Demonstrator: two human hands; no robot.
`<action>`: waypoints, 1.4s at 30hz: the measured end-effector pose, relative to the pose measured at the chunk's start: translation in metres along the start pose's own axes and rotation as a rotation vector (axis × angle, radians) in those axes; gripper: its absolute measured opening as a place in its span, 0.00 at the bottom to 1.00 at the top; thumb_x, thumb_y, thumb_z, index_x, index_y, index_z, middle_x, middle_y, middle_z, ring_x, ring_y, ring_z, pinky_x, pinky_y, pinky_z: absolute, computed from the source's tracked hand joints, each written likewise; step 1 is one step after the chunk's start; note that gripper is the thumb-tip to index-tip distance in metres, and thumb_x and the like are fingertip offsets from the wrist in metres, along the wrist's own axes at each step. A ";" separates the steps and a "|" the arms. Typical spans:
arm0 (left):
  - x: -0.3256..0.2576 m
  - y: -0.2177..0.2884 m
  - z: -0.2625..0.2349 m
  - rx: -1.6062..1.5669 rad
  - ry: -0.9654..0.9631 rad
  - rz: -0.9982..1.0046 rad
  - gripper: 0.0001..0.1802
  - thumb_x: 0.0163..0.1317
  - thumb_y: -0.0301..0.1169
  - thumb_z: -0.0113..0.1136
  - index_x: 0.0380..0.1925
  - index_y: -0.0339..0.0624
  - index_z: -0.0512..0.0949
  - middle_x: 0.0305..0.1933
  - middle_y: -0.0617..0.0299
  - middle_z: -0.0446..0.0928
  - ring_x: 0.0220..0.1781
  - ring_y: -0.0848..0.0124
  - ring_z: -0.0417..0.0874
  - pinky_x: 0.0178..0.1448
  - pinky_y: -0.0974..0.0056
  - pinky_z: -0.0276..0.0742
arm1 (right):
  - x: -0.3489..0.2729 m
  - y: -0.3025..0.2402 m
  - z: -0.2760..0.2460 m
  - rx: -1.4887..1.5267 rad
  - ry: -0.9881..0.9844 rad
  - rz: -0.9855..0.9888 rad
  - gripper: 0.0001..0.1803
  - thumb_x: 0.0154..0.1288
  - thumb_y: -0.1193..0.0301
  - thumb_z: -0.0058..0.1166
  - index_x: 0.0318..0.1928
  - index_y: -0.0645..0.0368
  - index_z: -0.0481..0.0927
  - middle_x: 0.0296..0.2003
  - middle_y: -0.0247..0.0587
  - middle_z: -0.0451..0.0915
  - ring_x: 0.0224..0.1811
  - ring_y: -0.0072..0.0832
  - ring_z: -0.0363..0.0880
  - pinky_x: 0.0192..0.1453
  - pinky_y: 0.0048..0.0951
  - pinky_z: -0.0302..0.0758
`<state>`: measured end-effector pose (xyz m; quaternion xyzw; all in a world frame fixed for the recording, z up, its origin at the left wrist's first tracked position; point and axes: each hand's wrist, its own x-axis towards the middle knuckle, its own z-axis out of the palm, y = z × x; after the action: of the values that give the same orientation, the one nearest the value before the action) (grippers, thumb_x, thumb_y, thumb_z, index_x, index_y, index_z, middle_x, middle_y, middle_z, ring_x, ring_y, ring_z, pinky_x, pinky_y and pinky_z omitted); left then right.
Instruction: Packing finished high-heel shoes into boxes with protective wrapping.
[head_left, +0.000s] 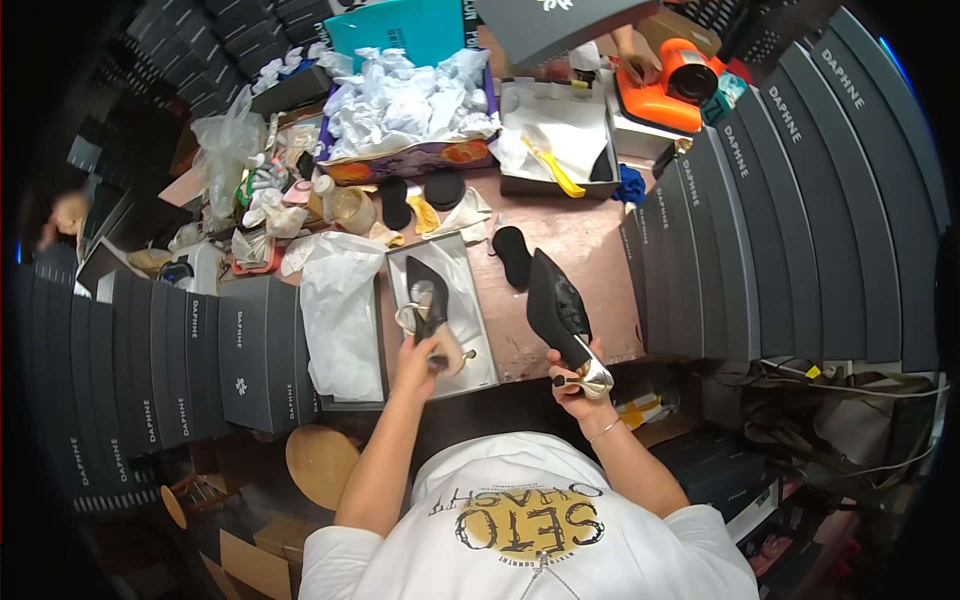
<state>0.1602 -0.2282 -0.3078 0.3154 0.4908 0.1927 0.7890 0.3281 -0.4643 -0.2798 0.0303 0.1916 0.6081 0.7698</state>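
Observation:
My left hand (pixel 414 368) is closed on a high-heeled shoe (pixel 428 288) with a dark pointed toe and a beige heel end. That shoe is over an open grey shoebox (pixel 490 352) lined with white tissue; I cannot tell if it touches the lining. In my right hand (pixel 574 394) is a black pointed shoe (pixel 550 300) with a shiny gold heel, toe pointing away from me. The fingers wrap round its heel end. Close to its toe, a black sole-shaped pad (pixel 511 255) lies on the pinkish table (pixel 500 320).
Grey shoeboxes (pixel 690 270) rise in rows at both sides. White tissue (pixel 345 310) fills a box part left of the open one. Farther back are a jar (pixel 352 212), a purple box (pixel 400 158) of crumpled paper, an orange device (pixel 660 105) and another person's hand (pixel 638 68).

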 end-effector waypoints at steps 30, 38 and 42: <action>-0.101 0.030 0.034 -1.017 -0.584 -0.630 0.21 0.67 0.35 0.47 0.57 0.37 0.66 0.36 0.54 0.74 0.26 0.72 0.73 0.32 0.70 0.67 | 0.030 -0.087 0.011 -1.915 0.705 -0.885 0.27 0.60 0.63 0.55 0.55 0.67 0.65 0.37 0.47 0.78 0.34 0.34 0.78 0.40 0.33 0.75; -0.092 0.021 0.016 -0.288 -0.283 -0.119 0.22 0.67 0.33 0.45 0.58 0.36 0.62 0.43 0.58 0.73 0.40 0.70 0.75 0.48 0.67 0.71 | 0.047 0.045 0.128 -2.208 0.166 -0.363 0.46 0.60 0.66 0.59 0.70 0.70 0.46 0.68 0.62 0.53 0.70 0.48 0.56 0.70 0.39 0.56; -0.098 0.014 0.032 0.491 -0.437 0.552 0.42 0.61 0.25 0.56 0.70 0.38 0.42 0.62 0.50 0.63 0.61 0.65 0.69 0.66 0.61 0.64 | 0.065 0.102 0.089 -2.334 -0.032 -0.333 0.59 0.51 0.59 0.68 0.71 0.66 0.41 0.66 0.65 0.54 0.70 0.47 0.53 0.70 0.36 0.56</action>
<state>0.1452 -0.2878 -0.2245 0.6470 0.2406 0.2027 0.6946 0.2752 -0.3594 -0.1855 -0.7101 -0.4890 0.3066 0.4034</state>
